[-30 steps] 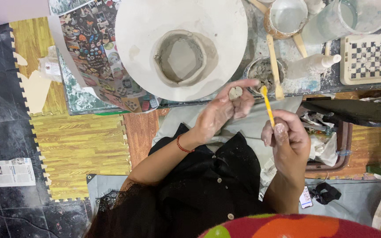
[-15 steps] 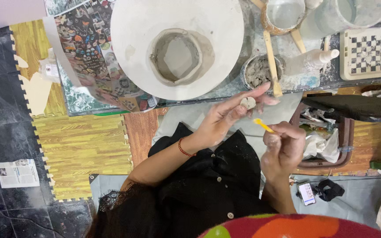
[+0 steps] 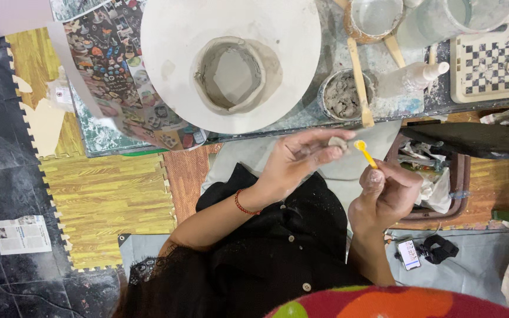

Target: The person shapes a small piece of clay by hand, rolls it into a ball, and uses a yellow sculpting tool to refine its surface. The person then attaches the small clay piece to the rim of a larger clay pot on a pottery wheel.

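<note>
Two hands low off tabletop's near edge: left hand [image 3: 301, 159] pinching clay lump [image 3: 337, 142], right hand [image 3: 387, 194] pinching yellow tool [image 3: 365, 153], now lowered; clay-filled cup [image 3: 343, 94] nearby.

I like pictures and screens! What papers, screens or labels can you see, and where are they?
Glossy colourful picture sheet: under the round white board, left.
Folded grey newspaper piece: dark floor, lower left.
Small white-screened phone: grey mat, lower right.
Small white label: beside the sheet's left edge.
</note>
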